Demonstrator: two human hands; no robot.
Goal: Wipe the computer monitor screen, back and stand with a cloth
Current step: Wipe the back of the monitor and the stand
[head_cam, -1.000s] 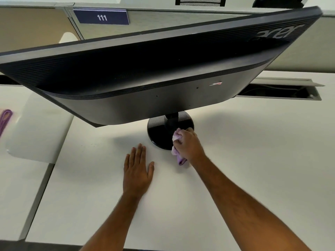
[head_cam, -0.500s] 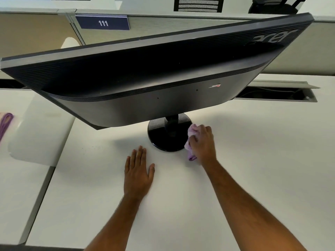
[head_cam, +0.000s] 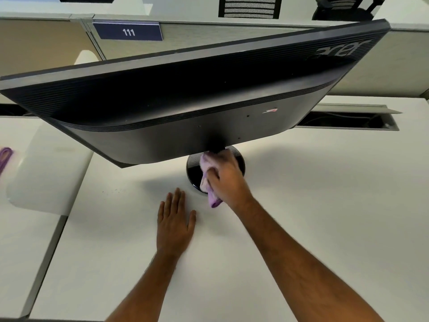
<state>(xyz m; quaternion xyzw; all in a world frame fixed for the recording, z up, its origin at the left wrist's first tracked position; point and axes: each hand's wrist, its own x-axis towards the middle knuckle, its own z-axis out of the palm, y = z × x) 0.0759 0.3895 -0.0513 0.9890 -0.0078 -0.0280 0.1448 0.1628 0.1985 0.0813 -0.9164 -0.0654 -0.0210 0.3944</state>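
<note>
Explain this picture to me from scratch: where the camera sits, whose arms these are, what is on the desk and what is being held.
There is no machine here. The camera is worn on a person's head and looks down at their own bare arms. The big dark slab is the back of a computer monitor, standing on a round black stand on a white desk. The right hand grips a light purple cloth and presses it on the stand. The left hand lies flat on the desk, holding nothing. A sign reading 111 hangs on the partition behind.

A white desk [head_cam: 313,205] carries the monitor's round black base [head_cam: 193,173]. The left hand [head_cam: 174,219] lies flat on it, just before the base. A purple cord [head_cam: 5,156] lies at its far left edge.
</note>
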